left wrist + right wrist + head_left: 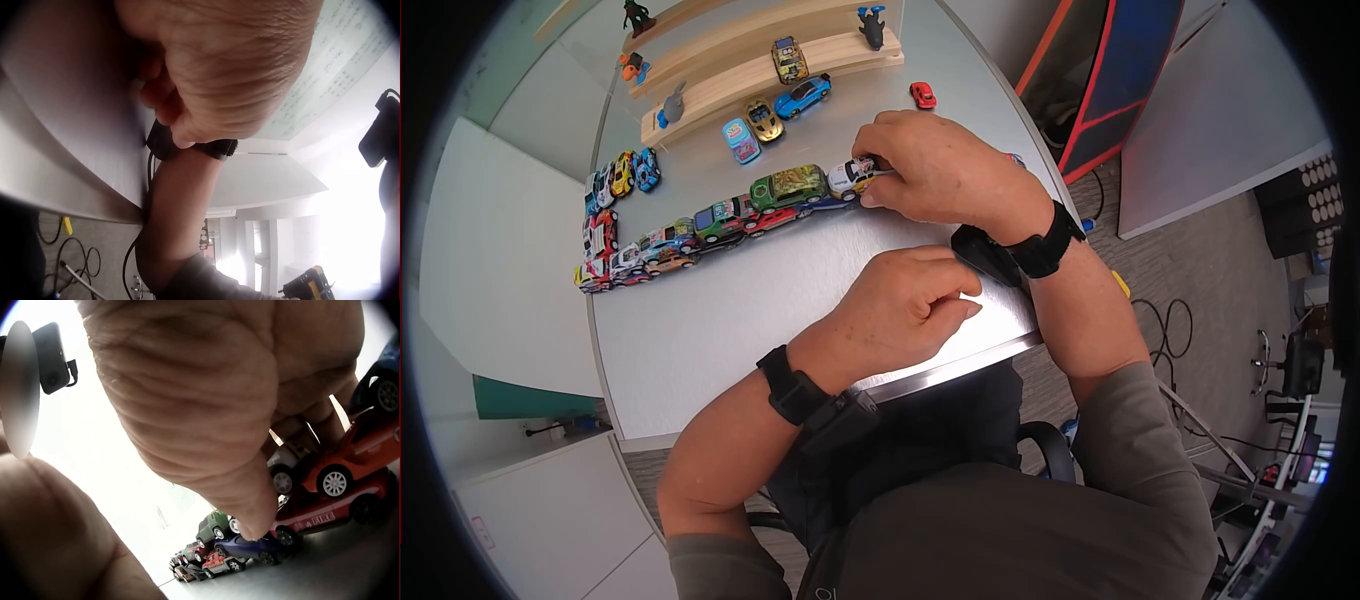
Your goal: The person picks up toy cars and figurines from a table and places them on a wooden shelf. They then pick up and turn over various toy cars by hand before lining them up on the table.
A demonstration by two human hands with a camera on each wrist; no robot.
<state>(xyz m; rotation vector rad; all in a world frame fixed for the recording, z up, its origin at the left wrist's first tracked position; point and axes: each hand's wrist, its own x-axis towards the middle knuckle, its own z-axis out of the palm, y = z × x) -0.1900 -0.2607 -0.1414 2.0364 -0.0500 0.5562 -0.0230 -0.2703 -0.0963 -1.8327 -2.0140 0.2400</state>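
My right hand (950, 170) pinches a white toy car (852, 177) at the right part of a two-layer row of toy cars. In the right wrist view, the thumb lies beside this car, with an orange-red toy car (356, 453) right behind it. Beneath them are a dark red toy car (331, 512) with lettering and a blue toy car (247, 547). A green toy car (788, 187) stands on the upper layer to the left. Over the table near its front edge, my left hand (890, 310) hangs loosely curled, holding nothing.
The row turns a corner at the table's left, where several cars (622, 178) stand. Behind it are loose cars, including a blue one (803, 96), and a small red car (922, 95). A wooden stepped rack (720, 95) with small figures stands at the back.
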